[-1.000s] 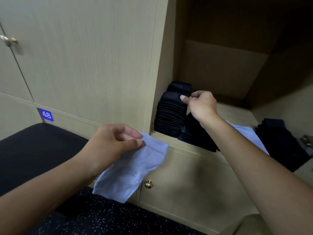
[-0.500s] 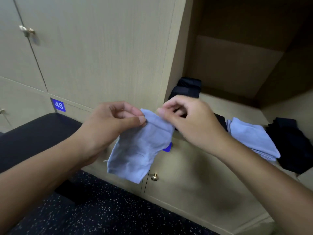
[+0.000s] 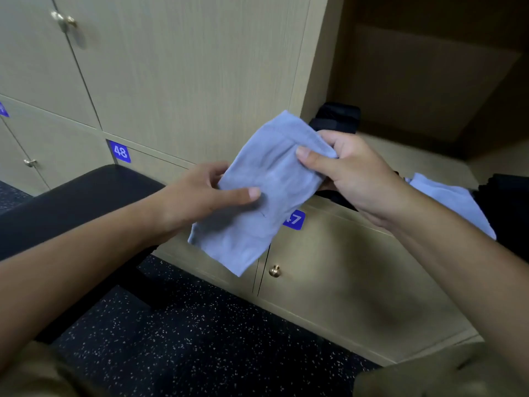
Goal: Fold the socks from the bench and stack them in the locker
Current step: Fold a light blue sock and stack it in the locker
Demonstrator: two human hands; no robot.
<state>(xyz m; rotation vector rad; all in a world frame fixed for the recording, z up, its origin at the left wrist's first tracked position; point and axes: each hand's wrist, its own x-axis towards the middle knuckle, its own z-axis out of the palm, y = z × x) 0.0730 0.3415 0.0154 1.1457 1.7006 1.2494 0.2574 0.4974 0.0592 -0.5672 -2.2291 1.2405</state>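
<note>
Left hand: holds the sock at its lower left edge, thumb laid flat across the front, fingers behind the cloth. Grip looks light.

Sock: pale blue, held in the air between both hands, in front of the locker fronts and above the floor. It slants from upper right to lower left; the lower corner hangs free.

Right hand: pinches the sock's upper right edge, thumb on the front and fingers curled behind.

Risks, as judged:
- Sock slips from the left thumb as the fold is made and drops to the floor, since the thumb only presses flat.
- Fold comes out skewed, because the sock is held at a slant and the free corner trails.
- Black stack gets knocked when the sock goes in, as it stands at the locker's left edge, just behind the right hand.
- Folded sock lands on the wrong pile, with black and blue lying close together.

Surroundings, left to right:
- Knob on an upper door, and a smaller one lower left.
- Label 48 on a locker front.
- Bench: black, under the left forearm; no socks show on its visible part.
- Label 47, partly covered by the sock.
- Knob on the lower door.
- Locker: open, dim inside.
- Blue pile on the locker floor, partly hidden by the right forearm.
- Dark pile at the far right.

In the way: the right forearm crosses the locker mouth.
</note>
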